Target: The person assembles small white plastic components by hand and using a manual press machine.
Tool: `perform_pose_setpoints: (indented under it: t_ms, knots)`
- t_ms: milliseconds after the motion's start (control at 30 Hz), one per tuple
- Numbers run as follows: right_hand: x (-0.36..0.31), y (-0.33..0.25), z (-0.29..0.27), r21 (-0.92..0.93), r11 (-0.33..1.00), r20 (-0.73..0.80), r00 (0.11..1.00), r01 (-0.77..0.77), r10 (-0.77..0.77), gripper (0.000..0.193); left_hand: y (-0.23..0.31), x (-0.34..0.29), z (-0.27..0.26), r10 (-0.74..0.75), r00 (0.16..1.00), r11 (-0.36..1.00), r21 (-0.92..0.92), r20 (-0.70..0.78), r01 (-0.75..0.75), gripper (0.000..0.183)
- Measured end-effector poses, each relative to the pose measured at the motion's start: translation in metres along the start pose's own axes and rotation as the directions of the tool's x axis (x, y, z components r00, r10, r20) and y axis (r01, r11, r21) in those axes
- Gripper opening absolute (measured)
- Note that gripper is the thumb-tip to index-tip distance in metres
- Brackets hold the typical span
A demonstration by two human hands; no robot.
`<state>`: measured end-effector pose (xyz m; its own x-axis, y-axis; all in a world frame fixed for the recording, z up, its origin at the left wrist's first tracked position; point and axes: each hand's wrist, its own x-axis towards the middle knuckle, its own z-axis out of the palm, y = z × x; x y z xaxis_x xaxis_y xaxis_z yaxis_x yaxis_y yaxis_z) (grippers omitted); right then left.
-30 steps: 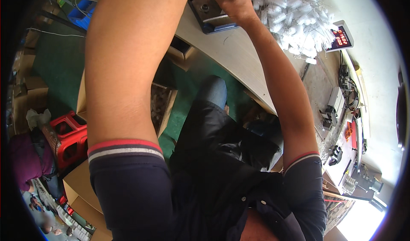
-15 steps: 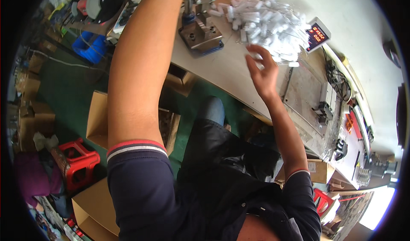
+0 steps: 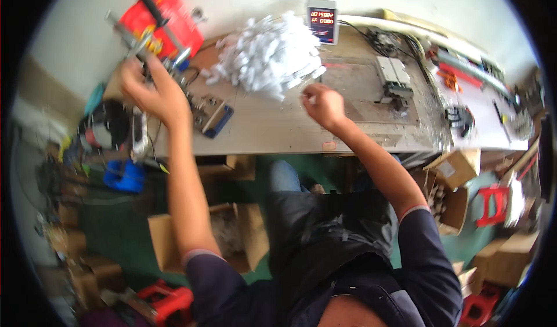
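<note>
My left hand is raised at the upper left, blurred, its thumb and fingers apart. It is just below the metal lever of a red press-like machine, and I see nothing in it; contact is unclear. My right hand hovers over the bench with curled fingers, thumb and forefinger close together. Anything between them is too small to make out. Just beyond it spreads a heap of small white translucent plastic tubes. Beside my left wrist is a metal block fixture with a blue base.
Behind the heap stands a counter with a lit red display. A grey metal device sits to the right on a flat plate. Open cardboard boxes stand on the green floor below the bench. Red plastic stools flank me.
My view has turned and tipped up, bringing the red machine and my left hand into sight. The right hand's fingers have curled closer together, still near the heap.
</note>
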<state>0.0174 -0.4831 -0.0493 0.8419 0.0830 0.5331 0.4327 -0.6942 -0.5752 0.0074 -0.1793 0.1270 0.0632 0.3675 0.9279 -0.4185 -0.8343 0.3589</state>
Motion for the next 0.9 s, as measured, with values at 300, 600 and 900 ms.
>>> perform_pose_setpoints:
  t_ms: [300,600,900]
  knots:
    - [0.043,-0.021,0.059,-0.315,0.948,0.389,0.918,0.050,0.081,0.014,0.020,-0.239,-0.029,-0.154,0.712,0.985,0.052,0.685,0.163,0.006]
    - [0.032,-0.043,0.074,-0.221,0.974,0.348,0.929,-0.048,0.125,0.022,0.012,-0.234,-0.029,-0.219,0.655,0.976,0.157,0.723,0.153,0.007]
    - [0.028,-0.030,0.083,-0.312,0.950,0.302,0.951,0.030,0.069,0.019,0.025,-0.235,-0.023,-0.222,0.608,0.974,0.196,0.762,0.110,0.008]
